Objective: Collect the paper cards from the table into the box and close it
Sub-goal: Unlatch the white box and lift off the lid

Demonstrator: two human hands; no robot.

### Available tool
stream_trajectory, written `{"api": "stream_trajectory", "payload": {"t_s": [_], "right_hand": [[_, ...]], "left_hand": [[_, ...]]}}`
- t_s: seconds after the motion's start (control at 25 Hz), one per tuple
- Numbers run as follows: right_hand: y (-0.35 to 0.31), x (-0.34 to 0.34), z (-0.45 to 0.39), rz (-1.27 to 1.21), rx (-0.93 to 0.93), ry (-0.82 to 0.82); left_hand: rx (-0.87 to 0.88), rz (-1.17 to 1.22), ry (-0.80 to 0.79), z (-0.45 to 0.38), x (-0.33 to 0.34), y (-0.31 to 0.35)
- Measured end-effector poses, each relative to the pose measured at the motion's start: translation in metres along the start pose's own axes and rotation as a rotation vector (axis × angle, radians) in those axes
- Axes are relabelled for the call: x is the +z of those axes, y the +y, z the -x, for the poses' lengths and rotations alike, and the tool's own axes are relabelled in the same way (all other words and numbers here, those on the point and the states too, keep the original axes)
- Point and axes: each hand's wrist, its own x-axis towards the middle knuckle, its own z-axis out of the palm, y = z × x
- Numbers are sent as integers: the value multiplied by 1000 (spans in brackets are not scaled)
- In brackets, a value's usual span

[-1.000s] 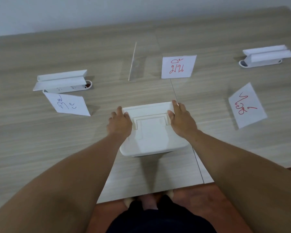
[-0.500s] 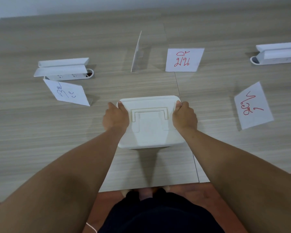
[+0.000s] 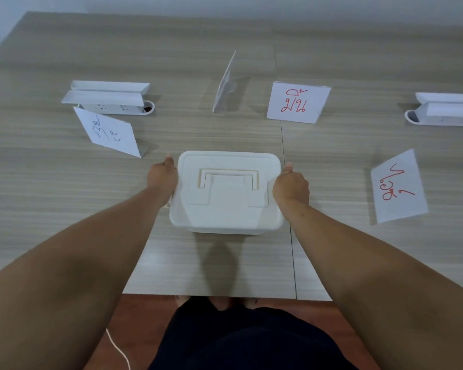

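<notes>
A white plastic box (image 3: 226, 206) with a shut lid and a flat handle stands on the wooden table (image 3: 64, 188) in front of me. My left hand (image 3: 162, 177) grips its left side and my right hand (image 3: 290, 186) grips its right side. Around it stand paper cards: one with blue writing (image 3: 108, 132) at the left, one with red writing (image 3: 297, 102) beyond the box, another with red writing (image 3: 397, 186) at the right. A fourth card (image 3: 223, 85) stands edge-on at the back.
Two white power-strip housings with raised covers sit on the table, one at the back left (image 3: 107, 97) and one at the far right (image 3: 447, 109). The table's near edge is just below the box; my dark clothing and a white cord (image 3: 118, 348) are underneath.
Both hands have slid from the lid's top corners down to the box's sides. The view has tilted lower, so the box sits further from the table's near edge in frame.
</notes>
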Motion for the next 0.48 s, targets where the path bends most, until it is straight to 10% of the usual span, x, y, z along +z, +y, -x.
{"api": "stream_trajectory", "payload": {"t_s": [0.24,0.48], "right_hand": [[11,-4,-20,-196,141,-285],[4,-7,-11,92,-294,69]], "left_hand": [[-36,-23,54,6,1,0],[161,-276,316,26,0,2]]}}
